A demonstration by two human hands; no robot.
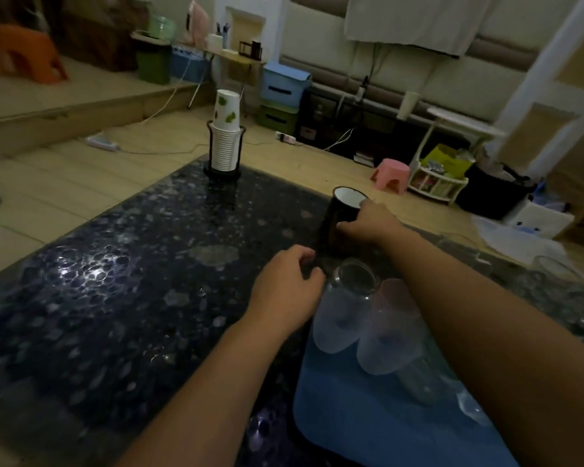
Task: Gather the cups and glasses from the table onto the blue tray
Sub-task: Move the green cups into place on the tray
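A black mug [339, 219] with a white inside stands on the dark table beyond the blue tray [378, 423]. My right hand [368, 222] is wrapped around the mug's right side. My left hand [285, 291] rests at the tray's far left corner, fingers curled on its edge. Two clear glasses [346, 310] [390, 335] stand side by side on the tray. More clear glasses sit on the table at the right [557, 269] [459, 242], blurred.
A stack of paper cups in a black holder [224, 143] stands at the table's far edge. The dark glossy table [115, 281] stretches left. Beyond it, on the floor, are a pink stool [390, 173], boxes, cables and a power strip.
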